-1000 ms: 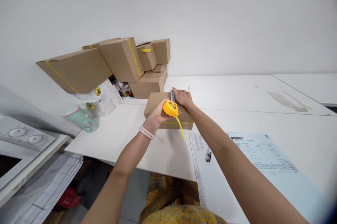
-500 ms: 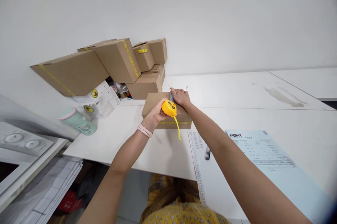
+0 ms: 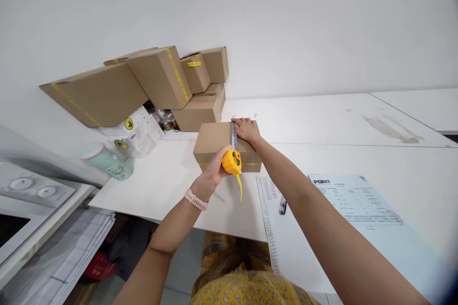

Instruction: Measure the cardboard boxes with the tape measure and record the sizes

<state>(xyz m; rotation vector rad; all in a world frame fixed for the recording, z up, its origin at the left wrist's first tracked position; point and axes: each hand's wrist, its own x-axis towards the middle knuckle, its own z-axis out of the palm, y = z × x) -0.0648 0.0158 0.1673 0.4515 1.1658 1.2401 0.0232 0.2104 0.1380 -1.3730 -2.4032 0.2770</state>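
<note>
A small brown cardboard box (image 3: 213, 137) lies on the white table, with a yellow strip along its near side. My left hand (image 3: 213, 167) is closed around a yellow tape measure (image 3: 232, 161) at the box's near edge, and a yellow wrist strap hangs from the case. The tape's blade (image 3: 234, 135) runs across the top of the box from the case to the far edge. There my right hand (image 3: 246, 129) is closed at the blade's end and rests on the box; its fingertips are partly hidden.
Several cardboard boxes (image 3: 157, 78) are stacked at the back left by the wall. In front are a white avocado-print carton (image 3: 143, 128) and a mint tumbler (image 3: 110, 161). At right lie a spiral notebook (image 3: 293, 247), a marker (image 3: 282, 206) and a printed sheet (image 3: 354, 200).
My left hand has drawn the tape measure's case toward me and down to the box's near edge. More blade shows across the box top. My right hand stays at the far edge.
</note>
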